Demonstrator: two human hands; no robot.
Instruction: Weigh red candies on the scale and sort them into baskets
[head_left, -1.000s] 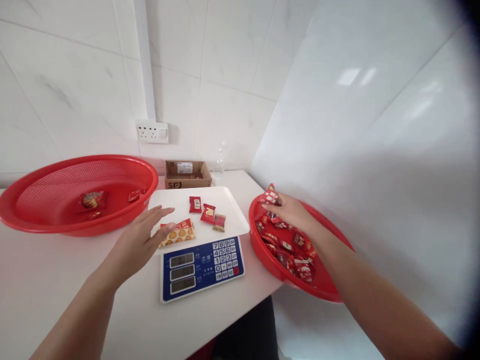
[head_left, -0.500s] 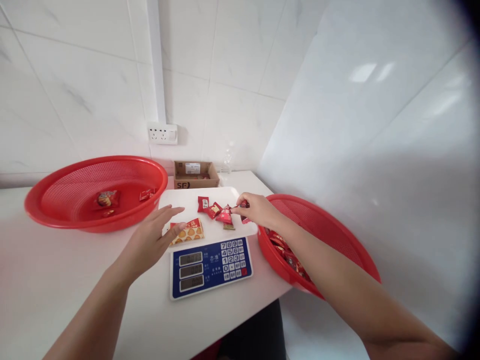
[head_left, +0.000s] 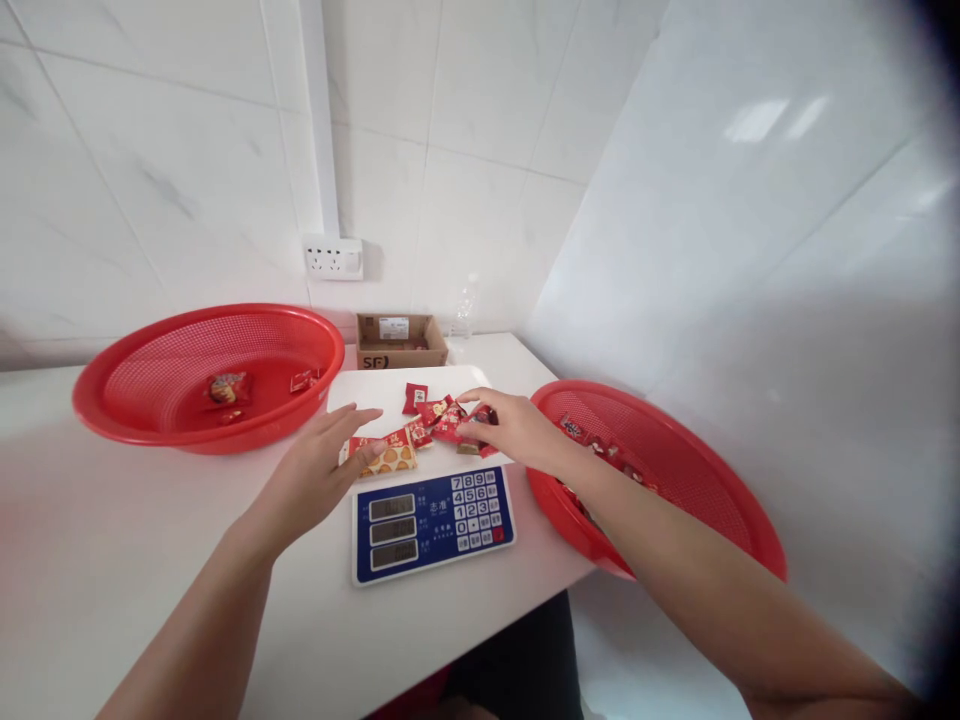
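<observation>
A white scale tray (head_left: 379, 387) holds several small wrapped snacks. My left hand (head_left: 324, 460) is open over its left side, fingers apart and thumb near a yellow-and-red biscuit packet (head_left: 394, 455). On the tray's right side my right hand (head_left: 510, 425) reaches in among the red packets, its thumb and forefinger spread apart. A pinkish-red packet (head_left: 449, 422) lies by its fingertips, and a dark red one shows partly between thumb and finger. Another small red packet (head_left: 415, 397) lies farther back on the tray. Below the tray is the scale's blue keypad and display panel (head_left: 435, 525).
A red mesh basket (head_left: 202, 325) with a few packets stands at the left. A second red basket (head_left: 705, 470), with several packets in it, is at the right under my forearm. Behind the tray are a cardboard box (head_left: 401, 355) and a clear bottle (head_left: 465, 310) by the wall.
My right hand's finger and thumb have spread from a pinch on a dark red packet. The packets lie more bunched together, with another red one beside the biscuit packet. The view shifted slightly.
</observation>
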